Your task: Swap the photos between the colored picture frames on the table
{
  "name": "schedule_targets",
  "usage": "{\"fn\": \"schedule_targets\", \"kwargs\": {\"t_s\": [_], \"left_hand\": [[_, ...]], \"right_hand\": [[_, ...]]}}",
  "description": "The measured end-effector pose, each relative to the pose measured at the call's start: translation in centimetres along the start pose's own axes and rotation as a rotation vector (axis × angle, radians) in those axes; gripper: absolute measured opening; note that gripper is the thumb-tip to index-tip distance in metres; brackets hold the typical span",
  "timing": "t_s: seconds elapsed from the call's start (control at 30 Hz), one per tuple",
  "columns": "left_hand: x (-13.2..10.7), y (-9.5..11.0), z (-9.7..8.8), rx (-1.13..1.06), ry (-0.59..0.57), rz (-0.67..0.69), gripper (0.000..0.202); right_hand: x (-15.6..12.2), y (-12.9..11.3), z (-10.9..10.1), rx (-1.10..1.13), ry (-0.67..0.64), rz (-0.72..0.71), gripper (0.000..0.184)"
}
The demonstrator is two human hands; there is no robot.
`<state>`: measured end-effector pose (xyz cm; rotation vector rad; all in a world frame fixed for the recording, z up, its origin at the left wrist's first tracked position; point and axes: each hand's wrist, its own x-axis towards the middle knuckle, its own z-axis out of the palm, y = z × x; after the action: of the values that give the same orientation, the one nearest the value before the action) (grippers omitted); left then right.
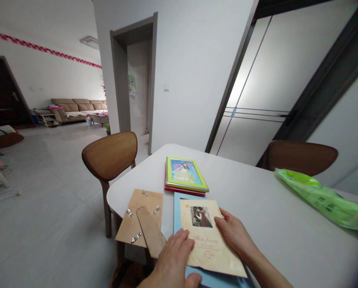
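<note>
A cream printed sheet (201, 248) with a small photo near its top lies over a light-blue picture frame (177, 218) on the table. My right hand (234, 232) grips the sheet's right edge, thumb on top and the other fingers partly hidden. At the lower left of the sheet, my left hand (175, 256) rests with fingers on its edge and the thumb apart over the blue frame. Left of it is a brown backing board (131, 224) with metal clips and a stand flap (150, 232), jutting past the table edge.
Behind the sheet sits a stack of frames, a lime-green frame (204, 184) on top. A green plastic bag (325, 200) lies at the right of the white table (241, 184). Wooden chairs stand at the left (113, 154) and far right (301, 156).
</note>
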<state>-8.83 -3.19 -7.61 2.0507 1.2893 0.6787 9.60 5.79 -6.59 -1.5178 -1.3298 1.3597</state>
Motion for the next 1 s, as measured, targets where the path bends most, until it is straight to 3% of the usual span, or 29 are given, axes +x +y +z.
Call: {"fn": "schedule_targets", "kwargs": {"t_s": [0.07, 0.23, 0.4, 0.47, 0.53, 0.63, 0.7, 0.8, 0.9, 1.0], "left_hand": [[0.0, -0.1, 0.0, 0.05, -0.024, 0.014, 0.057], [0.4, -0.2, -0.3, 0.156, -0.084, 0.054, 0.054], [0.6, 0.0, -0.3, 0.193, -0.113, 0.057, 0.06], [0.0, -0.3, -1.1, 0.202, -0.152, 0.069, 0.063], [-1.2, -1.4, -2.4, 0.233, -0.117, 0.06, 0.065], [-3.0, -4.5, -4.9, 0.343, 0.078, -0.07, 0.071], [-3.7, -6.7, -6.2, 0.446, 0.182, -0.206, 0.07], [-4.0, -8.9, -7.2, 0.512, 0.247, -0.251, 0.067], [-3.7, -8.8, -7.4, 0.502, 0.26, -0.235, 0.062], [-3.6, -7.4, -7.4, 0.495, 0.245, -0.251, 0.057]], "right_hand": [[0.5, 0.4, 0.1, -0.15, 0.044, -0.061, 0.051], [0.6, 0.7, 0.1, -0.737, 0.315, -0.259, 0.037], [0.3, 1.3, 0.6, -1.195, 0.428, -0.362, 0.032], [0.4, 1.6, 0.5, -1.232, 0.459, -0.374, 0.037], [0.4, 1.7, 0.5, -1.208, 0.475, -0.371, 0.043], [-0.1, 0.9, 1.8, -1.071, 0.416, -0.467, 0.042], [-0.9, 0.0, 4.2, -0.962, 0.273, -0.574, 0.038], [-2.5, -1.3, 9.1, -0.903, 0.039, -0.666, 0.036], [-3.5, -2.0, 13.4, -0.924, -0.027, -0.689, 0.041], [-3.8, -1.9, 14.5, -0.875, -0.034, -0.666, 0.043]]}}
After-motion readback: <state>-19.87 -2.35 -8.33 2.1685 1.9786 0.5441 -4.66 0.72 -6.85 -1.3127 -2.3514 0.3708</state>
